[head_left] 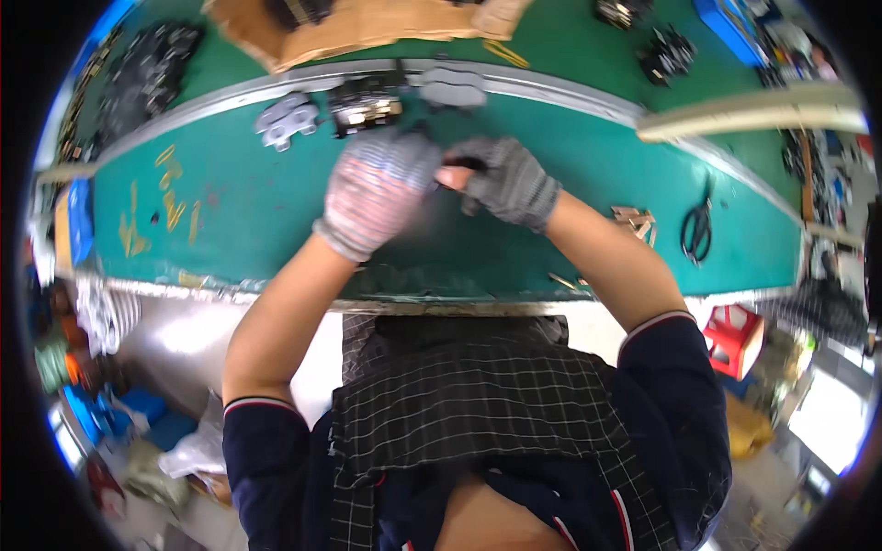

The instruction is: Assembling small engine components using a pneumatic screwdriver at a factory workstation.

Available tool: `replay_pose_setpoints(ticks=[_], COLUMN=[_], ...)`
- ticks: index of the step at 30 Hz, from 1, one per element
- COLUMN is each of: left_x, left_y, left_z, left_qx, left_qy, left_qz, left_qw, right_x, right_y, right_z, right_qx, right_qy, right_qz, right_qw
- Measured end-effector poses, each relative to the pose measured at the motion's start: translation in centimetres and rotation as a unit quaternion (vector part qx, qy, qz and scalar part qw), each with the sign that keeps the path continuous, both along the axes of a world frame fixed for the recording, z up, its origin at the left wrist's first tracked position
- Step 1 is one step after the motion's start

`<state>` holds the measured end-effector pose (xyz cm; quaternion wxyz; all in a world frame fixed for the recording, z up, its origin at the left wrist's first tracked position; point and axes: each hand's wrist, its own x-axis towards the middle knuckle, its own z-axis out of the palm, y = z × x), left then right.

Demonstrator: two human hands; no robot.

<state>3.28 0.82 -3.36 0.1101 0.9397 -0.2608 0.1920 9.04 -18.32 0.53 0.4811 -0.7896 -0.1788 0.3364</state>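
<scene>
My left hand (378,188), in a pale knitted glove, is over the middle of the green bench, its fingers curled away from view and smeared by motion. Close beside it, my right hand (514,184) wears a darker grey glove with bare fingertips showing. Its fingers are closed in a pinch near a small dark piece that I cannot make out. Just beyond the hands lie a grey brake pad (453,87), a stack of black brake pads (366,106) and some lighter grey brake pads (287,119).
Black scissors (696,231) and small copper-coloured strips (636,220) lie on the right; yellow bands (170,188) lie on the left. Behind a metal rail (570,92) are a cardboard box (367,46) and black parts (147,78). A red stool (733,340) stands below the bench.
</scene>
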Motion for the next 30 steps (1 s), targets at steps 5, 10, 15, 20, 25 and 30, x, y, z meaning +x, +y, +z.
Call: replay_pose_setpoints(ticks=[5,10,15,20,25,30], left_x=[-1.0,-1.8,-4.4,-7.1,-6.4,-6.4], left_y=[-1.0,-3.0,-5.6,-7.2,-6.5,-5.0], left_z=[0.4,0.9,0.8,0.7,0.5,1.4], left_qx=[-0.057,-0.181,-0.561,-0.748,-0.772,-0.773], left_qy=[-0.041,0.047,0.351,0.332,0.428,0.385], left_qz=[0.038,0.084,0.124,0.140,0.104,0.100], left_qw=[0.997,0.979,0.739,0.557,0.459,0.494], right_x=[-0.5,-5.9,-8.4,-11.9,-9.0,-6.5], right_y=[-8.8,-15.2,-15.4,-14.8,-10.1,-5.1], right_z=[-0.6,-1.0,-0.6,-3.0,-2.2,1.6], right_qx=[-0.025,-0.246,-0.165,-0.282,-0.139,-0.051], right_qy=[-0.398,-0.427,-0.406,-0.451,-0.511,-0.524], right_qz=[0.021,0.135,0.050,0.094,0.023,0.113], right_qw=[0.917,0.859,0.897,0.841,0.848,0.842])
